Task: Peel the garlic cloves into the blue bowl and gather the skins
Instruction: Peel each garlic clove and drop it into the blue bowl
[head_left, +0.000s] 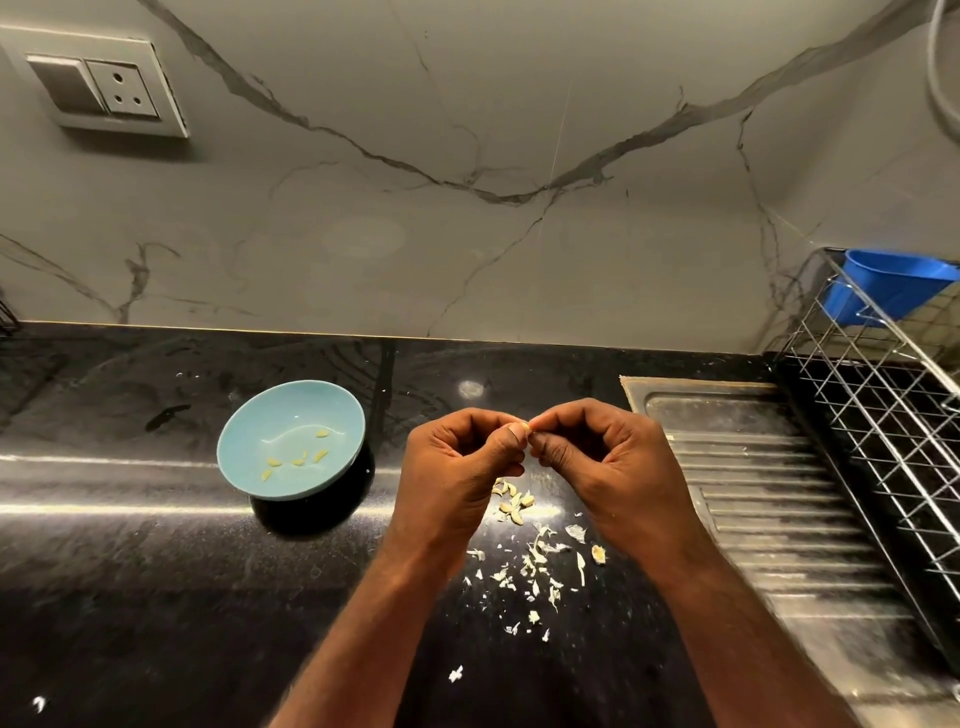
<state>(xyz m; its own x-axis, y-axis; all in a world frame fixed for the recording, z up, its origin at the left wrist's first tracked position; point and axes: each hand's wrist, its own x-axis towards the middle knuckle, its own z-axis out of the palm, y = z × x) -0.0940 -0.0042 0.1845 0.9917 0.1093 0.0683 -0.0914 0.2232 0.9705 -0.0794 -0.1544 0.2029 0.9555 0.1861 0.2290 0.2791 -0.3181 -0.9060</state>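
Wall (467, 130): grey stone with dark veins, filling the far half of the scene.
Counter (130, 571): black and glossy, running from left to right under the wall.
Draining board (769, 493): ribbed steel, set into the counter on the right.
Wire rack (883, 415): on the far right, beside the draining board.
Left hand (457, 467): raised over the counter's middle, fingers curled, thumb and fingertips pinching the held clove.
Right hand (608, 467): just right of the left one, curled the same way, its fingertips gripping the same clove from the other side.
Blue bowl (291, 410): on the counter, left of the hands, tipped toward the camera.
Switch plate (98, 85): on the wall at far left, one rocker and one three-pin socket.
Blue tub (893, 286): hung at the rack's far end.
Skins (535, 566): pale scraps scattered on the counter, near side of the hands.
Unpeeled cloves (511, 501): a small heap under the hands.
Peeled cloves (296, 460): five yellowish pieces inside the bowl.
Held clove (529, 427): only a pale sliver shows between the fingertips.
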